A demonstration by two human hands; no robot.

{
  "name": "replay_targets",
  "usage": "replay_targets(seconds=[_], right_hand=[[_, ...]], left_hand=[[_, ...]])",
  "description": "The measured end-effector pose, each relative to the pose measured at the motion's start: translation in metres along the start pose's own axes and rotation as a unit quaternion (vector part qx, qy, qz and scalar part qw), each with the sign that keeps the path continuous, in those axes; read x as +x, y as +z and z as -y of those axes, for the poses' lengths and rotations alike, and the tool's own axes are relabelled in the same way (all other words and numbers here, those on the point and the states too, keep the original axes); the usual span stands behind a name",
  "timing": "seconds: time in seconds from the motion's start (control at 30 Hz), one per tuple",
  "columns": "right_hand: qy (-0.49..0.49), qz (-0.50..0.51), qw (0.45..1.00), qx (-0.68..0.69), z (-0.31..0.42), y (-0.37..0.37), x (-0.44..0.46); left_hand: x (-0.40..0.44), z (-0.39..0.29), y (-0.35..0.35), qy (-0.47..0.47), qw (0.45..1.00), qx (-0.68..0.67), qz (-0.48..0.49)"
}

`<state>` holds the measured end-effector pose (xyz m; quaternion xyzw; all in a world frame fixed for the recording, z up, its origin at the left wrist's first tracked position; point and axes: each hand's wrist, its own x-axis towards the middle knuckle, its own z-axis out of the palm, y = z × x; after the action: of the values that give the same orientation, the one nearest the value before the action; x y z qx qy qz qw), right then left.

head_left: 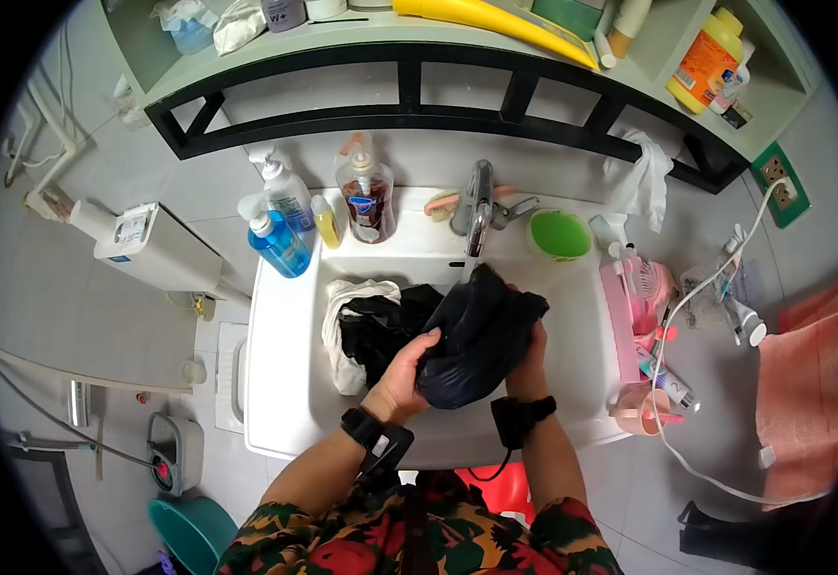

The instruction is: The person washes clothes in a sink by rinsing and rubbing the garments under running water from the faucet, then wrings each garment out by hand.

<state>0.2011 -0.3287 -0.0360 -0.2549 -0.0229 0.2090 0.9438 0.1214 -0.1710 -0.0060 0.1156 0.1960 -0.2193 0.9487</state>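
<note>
A bunched dark cloth (476, 335) is held between my two hands over the white sink (572, 383), just below the faucet (478, 206). My left hand (404, 379) grips its left side, thumb on top. On the right side my right hand (531, 359) closes round the cloth, its fingers mostly hidden behind the fabric. Water seems to run from the spout onto the cloth's upper edge. To the left in the basin lie a black garment (380, 331) and a white cloth (342, 359), heaped together.
Along the sink's back rim stand a blue pump bottle (280, 244), a dark red soap bottle (368, 201) and a green bowl (560, 236). A black-framed shelf (419, 86) overhangs the sink. A white cable (663, 422) hangs at right beside a pink holder (620, 316).
</note>
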Motion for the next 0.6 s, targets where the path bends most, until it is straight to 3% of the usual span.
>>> replay_targets(seconds=[0.03,0.1,0.13,0.17,0.23,0.27,0.3,0.37,0.4,0.47,0.5,0.57,0.6], right_hand=[[0.002,-0.001,1.0,0.001,0.001,-0.001,0.004],[0.032,-0.027,0.989,-0.143,0.002,0.0,0.013],[0.069,-0.078,0.98,-0.168,0.002,0.011,0.02],[0.072,-0.08,0.98,-0.17,0.0,0.009,0.025],[0.091,-0.086,0.899,-0.42,-0.009,-0.007,0.037],[0.093,-0.091,0.854,-0.503,-0.015,-0.017,0.043],[0.094,-0.088,0.854,-0.505,-0.015,-0.01,0.044],[0.091,-0.1,0.682,-0.719,-0.017,0.007,0.04],[0.091,-0.101,0.682,-0.719,-0.017,0.001,0.039],[0.065,-0.032,0.75,-0.658,-0.014,-0.018,0.034],[0.069,-0.034,0.749,-0.658,-0.005,-0.009,0.028],[0.158,-0.056,0.923,-0.346,0.021,0.022,0.014],[0.153,-0.029,0.941,-0.301,0.027,0.015,0.01]], left_hand=[[-0.001,-0.001,-0.002,0.001,1.0,-0.001,-0.002],[-0.001,0.0,-0.005,0.136,0.956,0.246,-0.086],[-0.001,-0.003,-0.004,0.154,0.928,0.336,-0.033],[-0.004,-0.005,-0.004,0.169,0.878,0.448,-0.013],[-0.005,-0.001,-0.002,0.263,0.692,0.671,-0.035],[-0.007,0.0,0.004,0.218,0.684,0.693,-0.066],[-0.004,0.0,0.001,0.22,0.685,0.691,-0.068],[0.007,0.003,-0.017,0.219,0.73,0.642,-0.08],[0.011,0.001,-0.021,0.199,0.8,0.561,-0.077],[0.015,-0.005,-0.031,0.145,0.913,0.378,-0.052],[0.01,-0.012,-0.03,0.086,0.956,0.276,-0.047],[0.006,-0.019,-0.04,0.08,0.972,0.22,-0.029],[0.005,-0.022,-0.046,0.017,0.994,0.107,0.009]])
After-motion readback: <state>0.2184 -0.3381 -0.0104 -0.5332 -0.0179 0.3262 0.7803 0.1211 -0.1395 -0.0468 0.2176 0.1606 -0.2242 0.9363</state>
